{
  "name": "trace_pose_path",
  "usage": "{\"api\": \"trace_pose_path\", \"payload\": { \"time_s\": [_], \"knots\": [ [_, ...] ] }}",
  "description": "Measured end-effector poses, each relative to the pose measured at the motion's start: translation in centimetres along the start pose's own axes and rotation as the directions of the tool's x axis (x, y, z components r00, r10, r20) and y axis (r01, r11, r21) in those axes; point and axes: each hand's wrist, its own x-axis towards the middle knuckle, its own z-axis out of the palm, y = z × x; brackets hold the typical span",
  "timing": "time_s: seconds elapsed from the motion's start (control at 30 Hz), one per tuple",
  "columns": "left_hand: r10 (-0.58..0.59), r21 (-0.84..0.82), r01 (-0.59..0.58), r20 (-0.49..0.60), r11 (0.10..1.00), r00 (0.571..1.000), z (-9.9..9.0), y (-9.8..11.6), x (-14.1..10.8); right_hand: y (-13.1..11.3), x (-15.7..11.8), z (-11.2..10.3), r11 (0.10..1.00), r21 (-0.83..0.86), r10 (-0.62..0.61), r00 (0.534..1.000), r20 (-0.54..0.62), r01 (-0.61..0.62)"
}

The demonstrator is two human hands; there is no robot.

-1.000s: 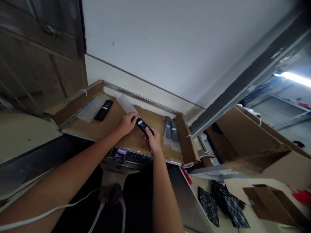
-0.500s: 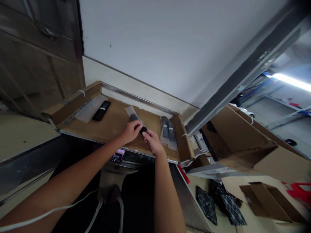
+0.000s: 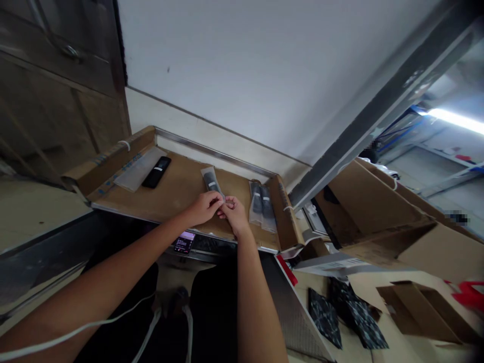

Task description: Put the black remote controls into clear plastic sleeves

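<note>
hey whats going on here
A person is working with both bare hands over a shallow brown cardboard tray. Their left hand and right hand meet, pinching the lower end of a clear plastic sleeve that holds a black remote control. To the left, a bare black remote control lies beside a flat clear sleeve. To the right lie two black remotes in clear sleeves.

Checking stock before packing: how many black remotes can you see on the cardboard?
4: a bare remote beside a clear sleeve; a bagged remote between the left hand and right hand; two more bagged side by side at right.
</note>
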Motion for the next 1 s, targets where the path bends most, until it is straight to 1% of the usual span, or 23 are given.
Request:
{"api": "trace_pose_path", "payload": {
  "time_s": [0.1, 0.2, 0.27, 0.33, 0.4, 0.5, 0.6, 0.7, 0.77, 0.8, 0.87, 0.93, 1.0],
  "knots": [
    [0.031, 0.006, -0.031, 0.074, 0.999, 0.997, 0.0, 0.8, -0.1, 0.7, 0.5, 0.4, 0.995, -0.086, -0.067, 0.994, -0.089, 0.059],
    [0.005, 0.0, -0.005, 0.099, 1.0, 0.995, 0.2, 1.2, -0.5, 1.3, 0.7, 0.9, 0.969, -0.225, -0.143, 0.977, -0.158, 0.105],
    [-0.014, -0.011, 0.015, 0.092, 1.0, 0.996, 0.3, 1.0, -0.8, 1.3, 0.7, 1.1, 0.919, -0.37, -0.214, 0.961, -0.174, 0.138],
    [-0.027, -0.019, 0.029, 0.098, 0.999, 0.995, 0.4, 0.7, -1.0, 1.1, 0.5, 1.3, 0.842, -0.517, -0.287, 0.94, -0.186, 0.155],
    [-0.042, -0.031, 0.046, 0.11, 0.998, 0.993, 0.4, 0.4, -1.2, 0.8, 0.3, 1.5, 0.782, -0.607, -0.325, 0.923, -0.205, 0.14],
    [-0.081, -0.045, 0.086, 0.095, 0.995, 0.992, 0.4, 0.0, -1.3, 0.4, -0.1, 1.5, 0.778, -0.619, -0.298, 0.931, -0.212, 0.108],
    [-0.121, -0.053, 0.126, 0.087, 0.991, 0.989, 0.6, -0.1, -1.2, 0.2, -0.3, 1.5, 0.78, -0.616, -0.27, 0.947, -0.173, 0.11],
    [-0.12, -0.107, 0.132, 0.109, 0.985, 0.987, 0.9, -0.2, -1.1, 0.0, -0.4, 1.7, 0.729, -0.674, -0.295, 0.942, -0.158, 0.115],
    [-0.119, -0.149, 0.137, 0.123, 0.979, 0.985, 0.7, -0.4, -1.1, -0.3, -0.6, 1.9, 0.684, -0.722, -0.309, 0.936, -0.166, 0.098],
    [-0.126, -0.159, 0.143, 0.115, 0.977, 0.985, 0.4, -0.6, -1.1, -0.5, -0.9, 2.0, 0.659, -0.747, -0.314, 0.934, -0.173, 0.084],
    [-0.163, -0.139, 0.169, 0.052, 0.976, 0.985, -1.1, -1.4, -1.2, -0.6, -2.0, 2.1, 0.606, -0.794, -0.324, 0.925, -0.2, 0.04],
    [-0.227, -0.089, 0.222, -0.047, 0.971, 0.973, -3.6, -2.5, -1.6, -0.4, -3.7, 1.8, 0.546, -0.838, -0.354, 0.907, -0.227, 0.004],
    [-0.321, -0.057, 0.317, -0.106, 0.947, 0.941, -6.6, -3.7, -2.3, 0.1, -5.8, 1.3, 0.504, -0.863, -0.409, 0.886, -0.218, 0.02]
  ]
}}
